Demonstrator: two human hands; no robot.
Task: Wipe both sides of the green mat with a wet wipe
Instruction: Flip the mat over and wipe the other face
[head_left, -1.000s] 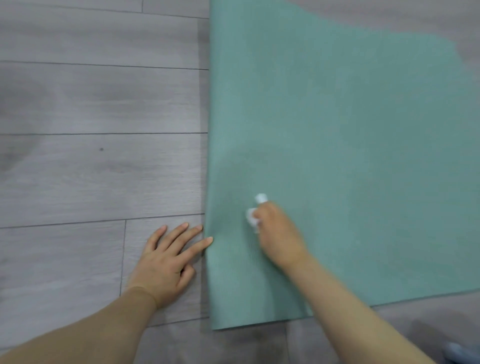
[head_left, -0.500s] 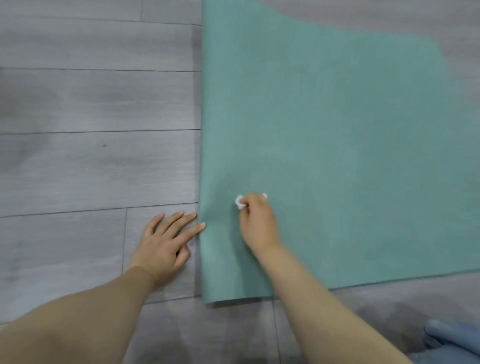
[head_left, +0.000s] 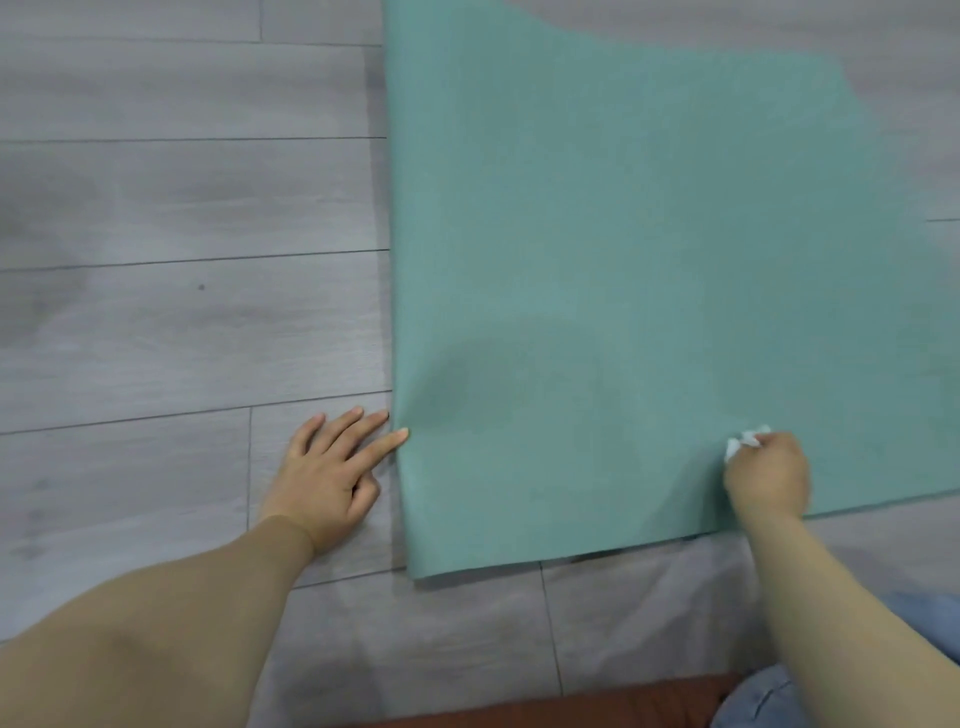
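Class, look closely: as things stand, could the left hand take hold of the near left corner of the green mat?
Probably yes. The left hand lies flat on the grey wooden floor, fingertips at the flat green mat edge; nothing lies between.

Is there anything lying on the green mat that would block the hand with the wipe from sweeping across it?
Nothing visible does. The right hand presses the wet wipe straight onto the green mat, whose visible surface is bare. The left hand rests on the floor at the mat's edge.

Bare forearms (head_left: 171, 613); blue denim trousers (head_left: 763, 701).
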